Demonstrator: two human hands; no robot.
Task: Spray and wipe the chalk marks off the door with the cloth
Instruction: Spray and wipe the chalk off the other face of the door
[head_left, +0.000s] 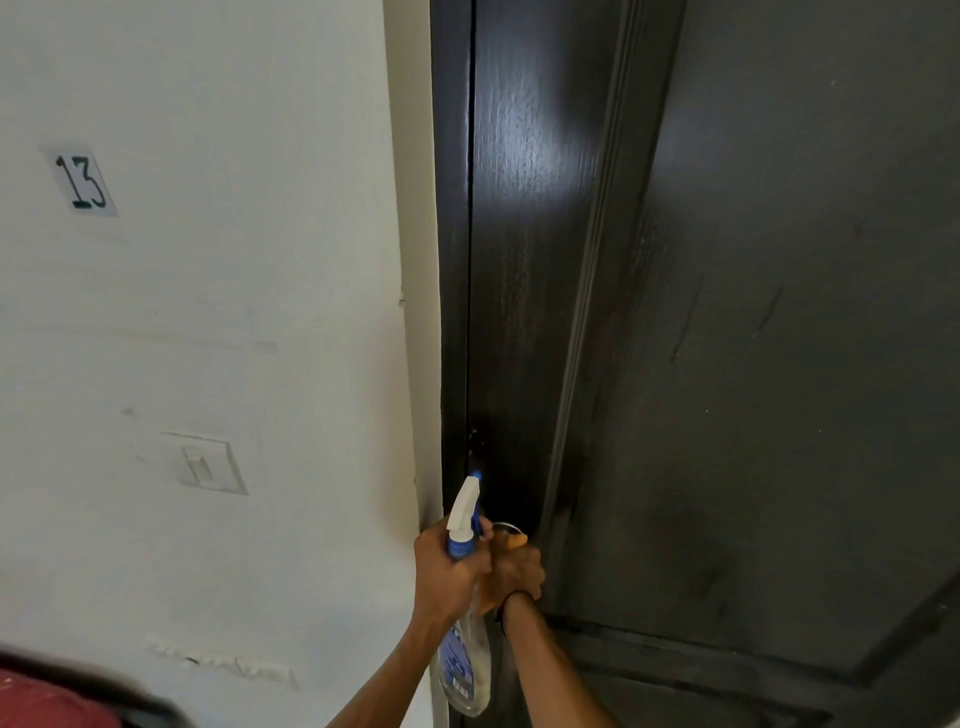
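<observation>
Head view: left hand (451, 574) gripped spray bottle (465, 618) at neck, light, likely slippery plastic; right hand (511, 574) curled at door (753, 364) handle, contents unclear.

Soft indoor light; a bright glare patch sits on the dark door (540, 135). The wall (208, 312) is evenly lit. Wide-angle bending curves the edges; lower-left corner blurred.

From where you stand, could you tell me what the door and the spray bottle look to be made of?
Door: dark wood or wood-effect laminate with a semi-gloss finish; vertical grain shows in the bright reflection.
Spray bottle: apparently clear plastic, since the body is see-through with a blue label; the white and blue trigger head looks like opaque matte plastic. The left hand grips its neck.
</observation>
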